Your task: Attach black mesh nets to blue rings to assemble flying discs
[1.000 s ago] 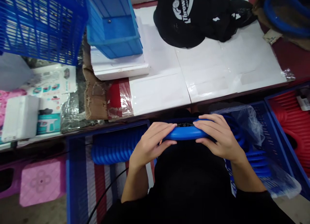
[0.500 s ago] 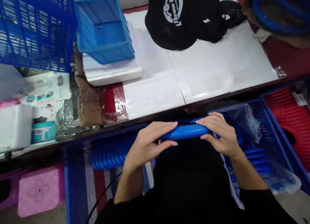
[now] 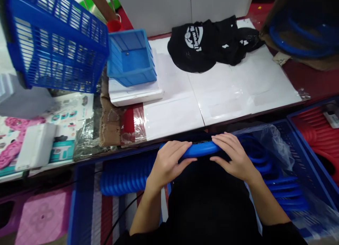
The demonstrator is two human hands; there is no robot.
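Observation:
Both hands grip the near-facing rim of a blue plastic ring [image 3: 202,149], which I see almost edge-on in front of my black clothing. A strip of black mesh shows along its upper side. My left hand [image 3: 171,163] holds the ring's left part, with fingers on top and the thumb below. On the right part, my right hand [image 3: 235,156] has its fingers laid over the top and its thumb underneath. My hands and body hide the rest of the ring.
Blue rings [image 3: 122,179] fill a crate at lower left; more blue rings [image 3: 284,190] and red rings [image 3: 315,132] sit in crates at right. On the table are black printed fabric [image 3: 194,47], a light-blue bin [image 3: 132,77] and a blue basket [image 3: 66,54]. A pink stool [image 3: 43,216] stands lower left.
The view has shifted, so the table items sit lower and more to the right. My right hand has moved inward along the ring, closer to my left hand.

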